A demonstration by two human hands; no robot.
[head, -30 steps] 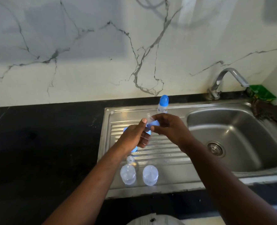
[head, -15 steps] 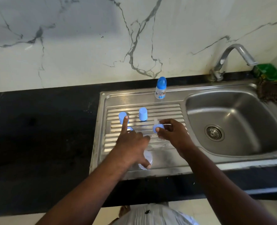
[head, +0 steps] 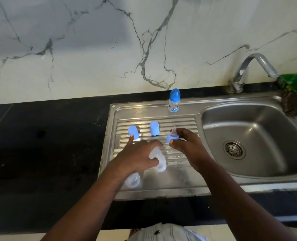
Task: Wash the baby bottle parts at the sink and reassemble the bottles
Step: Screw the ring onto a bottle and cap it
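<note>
My left hand (head: 137, 156) grips a clear bottle body (head: 159, 160) lifted and tilted above the steel drainboard (head: 177, 186), its index finger stretched toward a blue cap (head: 133, 132). My right hand (head: 187, 142) pinches a blue collar with a clear teat (head: 173, 136) just right of the bottle. A second blue cap (head: 154, 128) stands further back. Another clear bottle body (head: 133, 180) sits on the drainboard under my left wrist. One assembled bottle with a blue cap (head: 174, 100) stands at the drainboard's back edge.
The sink basin (head: 248, 133) with its drain lies to the right, and a tap (head: 248, 70) rises behind it. A green scrubber (head: 295, 84) and a brown brush (head: 294, 106) sit at the back right corner. Black countertop (head: 48, 145) spreads to the left.
My hands dropped from chest height to the drainboard. My left hand took hold of a clear bottle body and raised it; my right hand kept the collar with the teat.
</note>
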